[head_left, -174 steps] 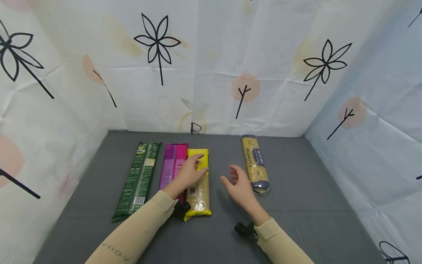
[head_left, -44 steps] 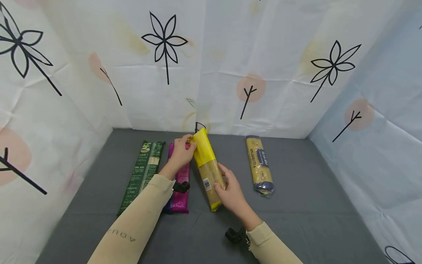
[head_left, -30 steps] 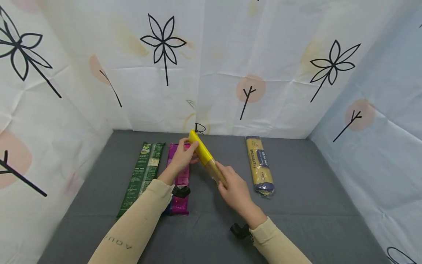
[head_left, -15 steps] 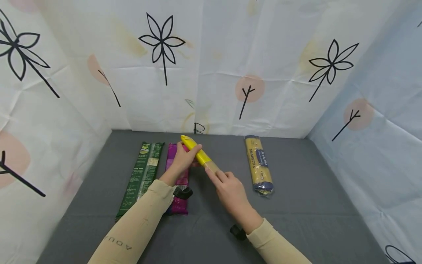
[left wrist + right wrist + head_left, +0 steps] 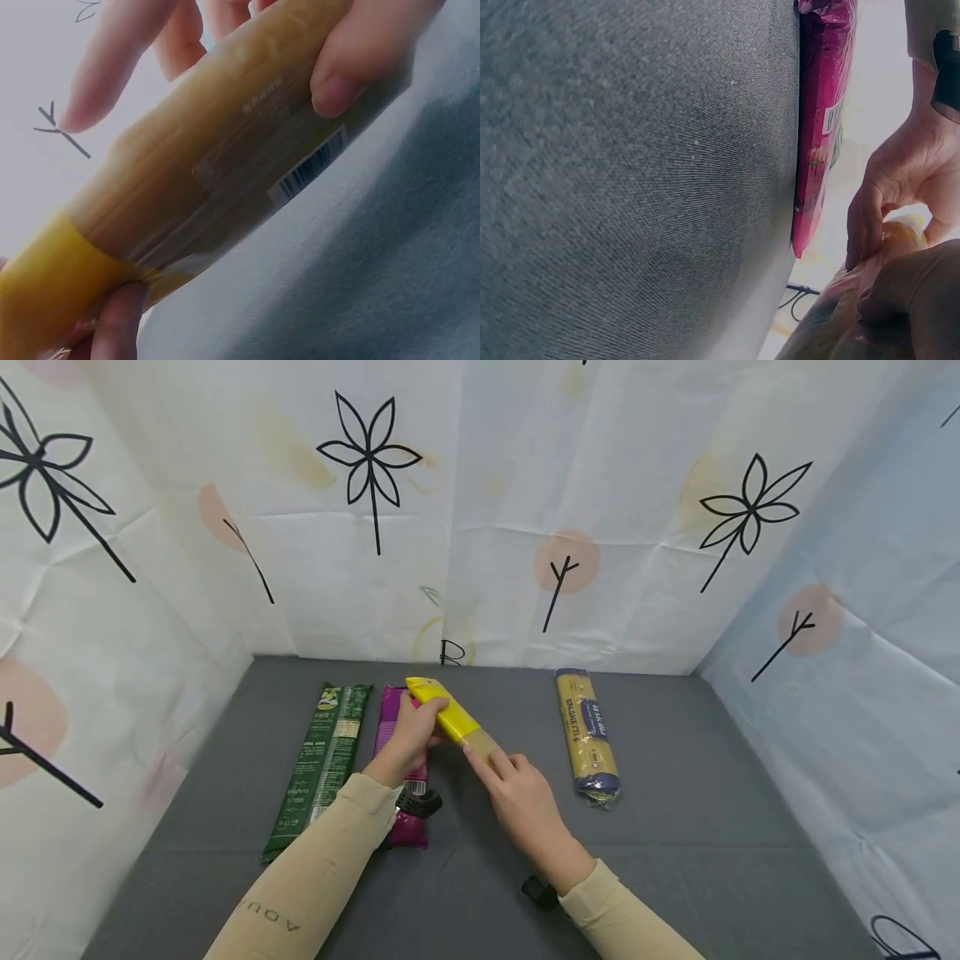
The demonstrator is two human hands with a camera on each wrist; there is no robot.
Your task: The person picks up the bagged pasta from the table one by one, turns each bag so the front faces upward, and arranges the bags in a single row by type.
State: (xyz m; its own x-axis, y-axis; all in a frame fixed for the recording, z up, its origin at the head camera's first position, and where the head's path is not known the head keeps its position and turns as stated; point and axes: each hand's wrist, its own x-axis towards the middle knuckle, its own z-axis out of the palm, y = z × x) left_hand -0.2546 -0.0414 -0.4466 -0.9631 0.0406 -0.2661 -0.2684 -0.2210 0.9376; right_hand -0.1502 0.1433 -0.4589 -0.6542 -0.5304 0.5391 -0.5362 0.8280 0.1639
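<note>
Grey cloth [image 5: 697,793] runs back to a flower-printed backdrop [image 5: 487,602]. From where I stand, the left hand [image 5: 408,732] grips the yellow packet [image 5: 459,720] by its opaque end, while the right hand [image 5: 528,802] clasps its clear end, holding it slantwise above the cloth. Should either grip slacken, its glossy film might slip; lowered carelessly, it could knock the purple packet [image 5: 410,829] near the left hand. Farther out lie a green packet [image 5: 318,768] and a blue-banded spaghetti packet [image 5: 587,735].
</note>
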